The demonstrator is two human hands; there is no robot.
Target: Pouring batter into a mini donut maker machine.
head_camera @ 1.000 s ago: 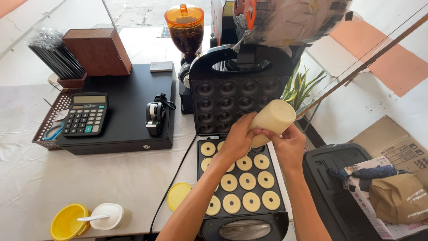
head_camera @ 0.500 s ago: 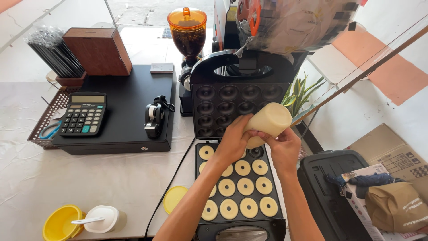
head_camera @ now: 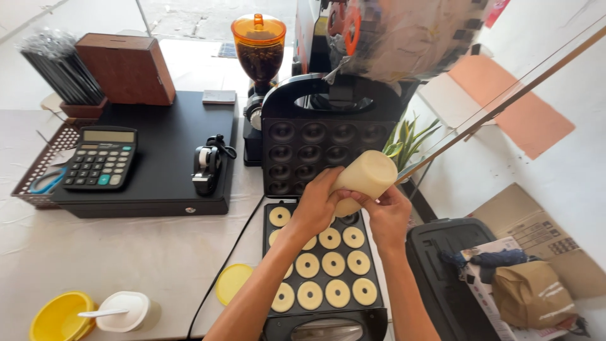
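**Batter bottle held over a filled mini-donut maker**

Both hands grasp one cream-coloured squeeze bottle [head_camera: 363, 182] tilted nozzle-down over the top row of the open mini-donut maker [head_camera: 323, 268]. The left hand [head_camera: 317, 205] wraps its lower end from the nine o'clock side; the right hand [head_camera: 388, 216] grips it from below at five o'clock. The nozzle is hidden behind the fingers.

The maker's lower plate holds pale rings of batter [head_camera: 334, 264] in its moulds: about eleven show filled, and others are covered by the left forearm, so the full count cannot be told. One dark mould just under the bottle looks unfilled. The raised lid [head_camera: 325, 148] stands upright at twelve o'clock, its dark cavities bare.

At eight o'clock sit one yellow bowl [head_camera: 58, 317] and one white cup [head_camera: 125, 311] with a white spoon lying across it; their contents cannot be made out. One round yellow lid [head_camera: 232, 284] lies flat just left of the maker.

At ten o'clock, a black cash drawer [head_camera: 151, 170] carries one calculator [head_camera: 101, 158], one tape dispenser [head_camera: 207, 165] and a brown wooden box [head_camera: 126, 68]. A coffee grinder [head_camera: 257, 57] with an amber hopper of dark beans stands at twelve o'clock.

At four o'clock, a black bin [head_camera: 442, 271] stands beside a brown paper bag [head_camera: 530, 293] and a cardboard box [head_camera: 536, 227] with dark print.
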